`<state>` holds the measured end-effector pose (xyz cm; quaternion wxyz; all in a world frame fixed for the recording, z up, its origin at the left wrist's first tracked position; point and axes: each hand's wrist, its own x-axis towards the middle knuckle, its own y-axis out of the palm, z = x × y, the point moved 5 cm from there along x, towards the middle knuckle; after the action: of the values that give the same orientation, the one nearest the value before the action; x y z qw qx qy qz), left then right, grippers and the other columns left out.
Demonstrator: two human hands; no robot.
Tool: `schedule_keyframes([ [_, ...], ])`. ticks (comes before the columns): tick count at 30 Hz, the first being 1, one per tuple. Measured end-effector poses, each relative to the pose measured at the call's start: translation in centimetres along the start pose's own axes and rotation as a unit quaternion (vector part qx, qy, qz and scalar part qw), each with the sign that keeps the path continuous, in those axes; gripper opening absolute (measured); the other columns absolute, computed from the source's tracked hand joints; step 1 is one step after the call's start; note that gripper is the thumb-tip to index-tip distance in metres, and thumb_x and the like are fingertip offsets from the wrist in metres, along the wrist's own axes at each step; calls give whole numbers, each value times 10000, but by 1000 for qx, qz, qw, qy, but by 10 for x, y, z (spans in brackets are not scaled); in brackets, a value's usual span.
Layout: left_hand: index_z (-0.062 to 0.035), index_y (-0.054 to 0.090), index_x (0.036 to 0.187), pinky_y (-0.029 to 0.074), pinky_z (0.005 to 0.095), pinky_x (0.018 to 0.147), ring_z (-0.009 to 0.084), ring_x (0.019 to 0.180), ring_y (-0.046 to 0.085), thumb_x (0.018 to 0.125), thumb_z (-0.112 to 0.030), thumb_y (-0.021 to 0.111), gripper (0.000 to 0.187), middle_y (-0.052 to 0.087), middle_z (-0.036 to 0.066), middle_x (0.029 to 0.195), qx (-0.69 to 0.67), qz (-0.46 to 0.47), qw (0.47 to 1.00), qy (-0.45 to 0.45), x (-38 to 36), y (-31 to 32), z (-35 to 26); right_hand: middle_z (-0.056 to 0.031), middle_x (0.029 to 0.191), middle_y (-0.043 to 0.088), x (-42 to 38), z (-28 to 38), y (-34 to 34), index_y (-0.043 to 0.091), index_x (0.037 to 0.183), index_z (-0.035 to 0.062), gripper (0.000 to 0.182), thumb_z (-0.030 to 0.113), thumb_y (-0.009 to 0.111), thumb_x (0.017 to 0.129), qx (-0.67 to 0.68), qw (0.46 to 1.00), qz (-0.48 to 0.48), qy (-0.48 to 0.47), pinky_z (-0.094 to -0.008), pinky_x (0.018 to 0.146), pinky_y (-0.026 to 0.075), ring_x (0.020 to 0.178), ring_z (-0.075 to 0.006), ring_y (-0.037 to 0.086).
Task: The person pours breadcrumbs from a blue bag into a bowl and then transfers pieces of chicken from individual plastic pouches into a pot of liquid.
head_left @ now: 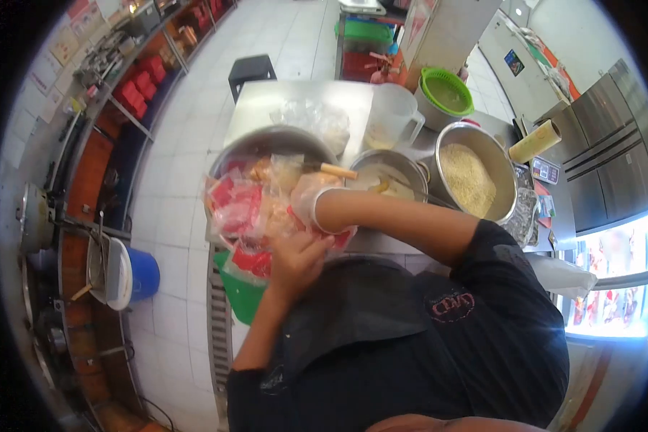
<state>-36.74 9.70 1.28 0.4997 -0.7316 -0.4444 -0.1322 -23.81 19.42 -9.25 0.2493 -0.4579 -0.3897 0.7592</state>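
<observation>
My left hand (299, 261) is bare, its fingers closed at the near edge of the large metal bowl (230, 151); what they pinch is too small to make out. Over that bowl, my right hand (315, 196) wears a clear plastic glove, its fingers hidden among plastic bags and orange-coloured food (275, 214). Red and clear plastic bags (236, 209) fill the bowl's left side and hang at its near edge. A wooden handle (338, 171) sticks out beside the glove. Under my right forearm is a smaller metal bowl (419, 173) with pale liquid.
To the right stand a deep metal bowl (513, 189) of yellowish crumbs, a clear jug (390, 115), a green basket (446, 90) and a film roll (536, 142). A clear bag (317, 122) lies behind the large bowl. A green container (239, 291) sits below it.
</observation>
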Motion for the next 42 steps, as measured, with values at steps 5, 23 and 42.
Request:
schedule_keyframes([
  [5, -77, 701, 940, 492, 413, 575, 266, 681, 628, 782, -42, 689, 162, 605, 81, 762, 15, 36, 998, 41, 8, 4, -7, -143, 872, 759, 14, -4, -13, 811, 875, 132, 146, 211, 723, 790, -125, 986, -110, 24, -421, 744, 588, 847, -288, 751],
  [23, -86, 724, 1067, 538, 398, 683, 275, 736, 666, 825, -145, 755, 251, 685, 97, 847, -34, -31, 997, -64, 7, -6, 2, -109, 1105, 737, 44, -43, -4, 723, 1151, 96, 373, 280, 696, 827, -7, 983, -19, -182, -382, 910, 547, 1047, -269, 703],
  [42, -59, 490, 1389, 556, 402, 947, 217, 1202, 619, 1039, -219, 584, 397, 619, 80, 1306, -687, -236, 593, -347, -2, 50, 113, -78, 1109, 693, -96, -34, -105, 654, 1225, 66, 299, 210, 619, 966, 380, 907, -179, -18, -329, 874, 547, 1021, -175, 665],
])
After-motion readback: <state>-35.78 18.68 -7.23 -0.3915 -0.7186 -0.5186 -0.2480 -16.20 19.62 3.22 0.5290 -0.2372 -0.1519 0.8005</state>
